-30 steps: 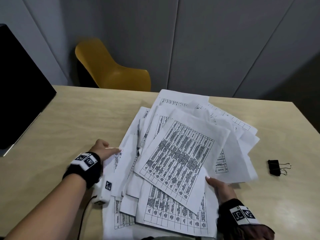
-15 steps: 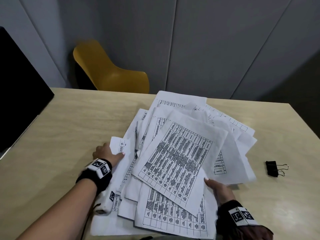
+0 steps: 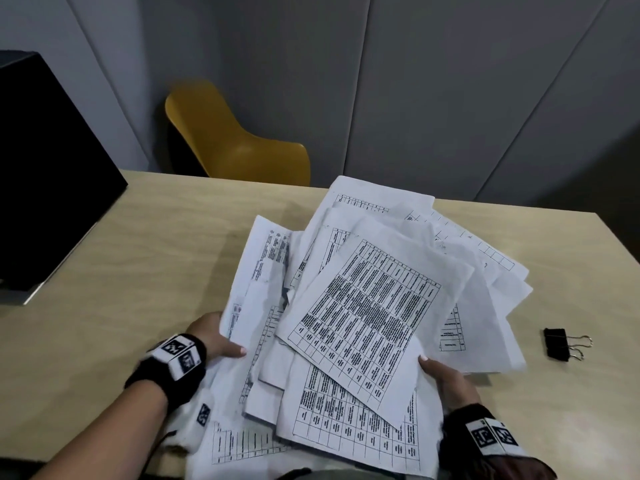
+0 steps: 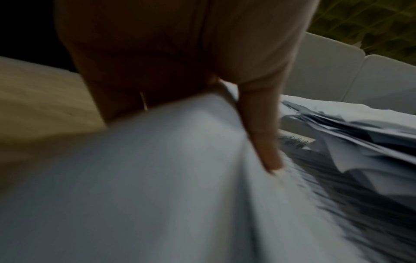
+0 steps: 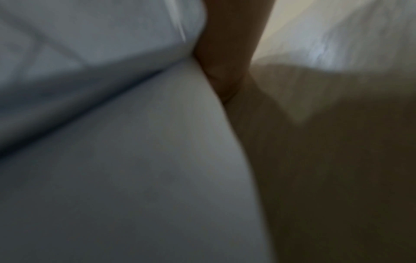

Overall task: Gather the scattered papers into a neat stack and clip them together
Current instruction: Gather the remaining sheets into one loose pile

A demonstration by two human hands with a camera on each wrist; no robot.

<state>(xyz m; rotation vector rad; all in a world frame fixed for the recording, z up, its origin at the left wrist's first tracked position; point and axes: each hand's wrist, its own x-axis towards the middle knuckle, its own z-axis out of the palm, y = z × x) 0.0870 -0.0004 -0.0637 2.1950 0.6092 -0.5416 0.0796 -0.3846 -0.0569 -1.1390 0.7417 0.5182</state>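
Note:
A loose pile of printed papers (image 3: 367,317) with tables lies fanned out on the wooden table (image 3: 145,271). My left hand (image 3: 211,337) grips the pile's left edge, thumb on top and fingers hidden under the lifted sheets (image 4: 157,178). The left wrist view shows the thumb (image 4: 261,135) pressed on a raised sheet. My right hand (image 3: 440,375) holds the pile's lower right edge, thumb on the top sheet, fingers hidden underneath. The right wrist view is blurred and shows only paper (image 5: 112,160) against the hand (image 5: 225,62). A black binder clip (image 3: 559,344) lies on the table to the right, untouched.
A yellow chair (image 3: 235,140) stands behind the table's far edge. A black monitor (image 3: 45,174) rises at the far left. Grey wall panels (image 3: 450,81) close off the back. Bare tabletop lies left of the pile and around the clip.
My left hand has slid right and lifted the left-hand sheets up against the pile. The right hand has stayed at the lower right edge. The clip has not moved.

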